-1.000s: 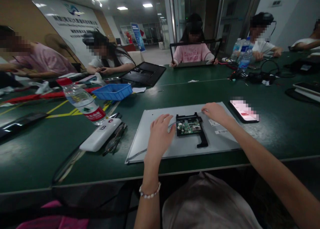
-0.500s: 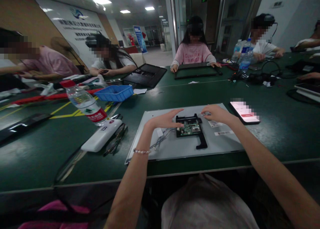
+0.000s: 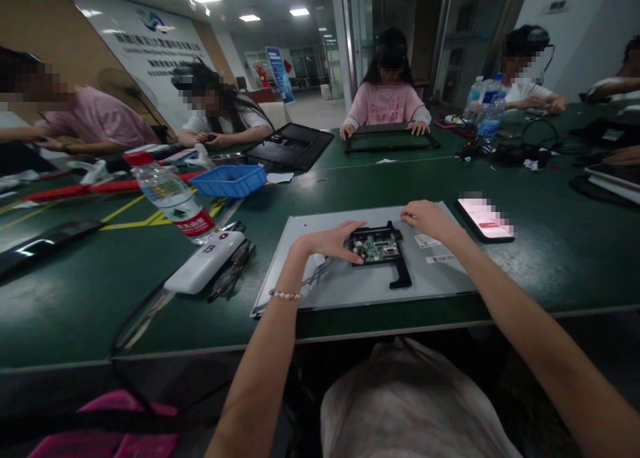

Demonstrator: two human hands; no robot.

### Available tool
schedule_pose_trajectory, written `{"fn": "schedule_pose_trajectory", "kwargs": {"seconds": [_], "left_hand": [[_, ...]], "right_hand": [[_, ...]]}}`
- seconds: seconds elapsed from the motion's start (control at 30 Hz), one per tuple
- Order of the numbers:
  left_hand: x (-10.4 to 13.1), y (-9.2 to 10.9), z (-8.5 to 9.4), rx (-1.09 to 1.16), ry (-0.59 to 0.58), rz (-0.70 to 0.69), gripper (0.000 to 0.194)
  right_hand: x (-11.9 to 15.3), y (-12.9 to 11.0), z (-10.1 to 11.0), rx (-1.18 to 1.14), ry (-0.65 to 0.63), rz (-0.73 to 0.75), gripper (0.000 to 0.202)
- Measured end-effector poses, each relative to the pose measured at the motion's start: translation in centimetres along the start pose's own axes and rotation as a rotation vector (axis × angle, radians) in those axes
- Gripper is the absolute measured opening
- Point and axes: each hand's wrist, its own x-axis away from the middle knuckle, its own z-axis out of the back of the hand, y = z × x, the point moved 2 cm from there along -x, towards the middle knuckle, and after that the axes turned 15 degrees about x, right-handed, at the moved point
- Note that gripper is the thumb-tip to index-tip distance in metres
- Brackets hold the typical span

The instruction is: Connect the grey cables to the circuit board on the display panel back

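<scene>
A green circuit board (image 3: 376,247) sits in a black plastic bracket (image 3: 401,273) on the back of a flat grey display panel (image 3: 320,295). Across the bracket's left side, my left hand (image 3: 327,241) has its thumb at the lower corner and its fingers at the upper one, gripping it. Grey cables (image 3: 316,277) lie under that hand's wrist. Just off the bracket's upper right corner is my right hand (image 3: 427,219), fingertips pinched together. Whatever is between them, if anything, is too small to make out. White labels (image 3: 439,259) are stuck on the panel below it.
Right of the panel lies a phone (image 3: 486,219). To the left are a white power bank (image 3: 213,261), glasses (image 3: 234,271), a water bottle (image 3: 175,201) and a blue tray (image 3: 233,181). Opposite, a person (image 3: 387,101) handles a black frame (image 3: 393,142); other people sit around the table.
My left thumb has come down from over the board to the bracket's lower left corner. My right hand has shifted slightly up, its fingers now more tightly bunched.
</scene>
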Motion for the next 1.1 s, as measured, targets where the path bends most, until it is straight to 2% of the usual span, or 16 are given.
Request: {"fn": "schedule_pose_trajectory", "kwargs": {"seconds": [0.1,0.2,0.37,0.57,0.83,1.1], "left_hand": [[-0.1,-0.2,0.0,-0.004,-0.015,0.010,0.100],[-0.1,-0.4,-0.1,-0.009,-0.007,0.003,0.100],[-0.2,-0.7,-0.1,-0.017,0.005,0.002,0.099],[-0.4,-0.9,-0.1,-0.011,-0.063,0.010,0.107],[-0.4,-1.3,-0.2,-0.009,-0.054,-0.021,0.105],[-0.5,-1.4,-0.1,-0.017,-0.071,-0.007,0.105]], "right_hand": [[-0.3,-0.8,0.7,-0.054,0.055,-0.026,0.024],[-0.7,-2.3,1.1,-0.099,0.066,0.028,0.024],[-1.1,-4.3,1.2,-0.035,0.085,0.077,0.025],[-1.3,-5.1,0.6,-0.038,0.049,0.101,0.028],[-1.3,-5.5,0.5,-0.058,0.004,0.095,0.023],[-1.5,-5.6,0.3,-0.065,0.044,0.055,0.025]]}}
